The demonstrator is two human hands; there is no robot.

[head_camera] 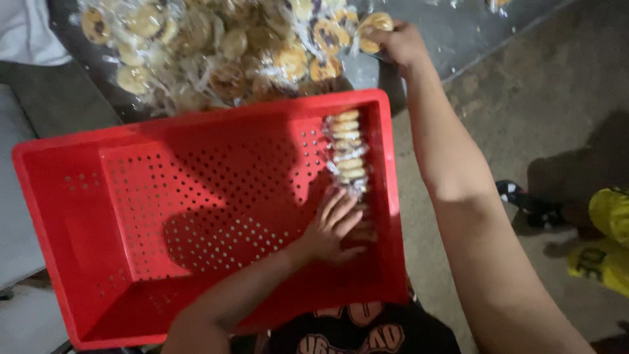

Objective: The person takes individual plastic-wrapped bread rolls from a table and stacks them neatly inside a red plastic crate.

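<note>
1. A red crate (164,216) fills the middle of the view, tilted, its floor and walls pierced with small round holes.
2. Inside it, along the right wall, stands a short row (348,152) of wrapped biscuits: round, pale yellow, each in clear shiny film, packed edge to edge from the far wall toward the near side.
3. The left hand (334,226) lies in the crate at the near end of that row, fingers spread fairly wide and flat, fingertips touching the last packets. It presses against them and does not close round anything.
4. The right hand (396,42) reaches beyond the crate's far right corner to a heap (216,49) of the same wrapped biscuits on a grey table (458,33).
5. That hand is closed on a packet (375,29) at the heap's right edge; a round yellow biscuit shows between the fingers, the film crinkled around it.
6. Biscuits in the heap lie jumbled and overlapping; several show a dark centre or dark ring on the yellow face, and the wrappers catch the light.
7. Most of the crate floor left of the row is bare red plastic, partly in the arm's shadow.
8. At the right, on the concrete floor, part of another person shows: a dark shoe (524,200) and yellow clothing (606,239).
</note>
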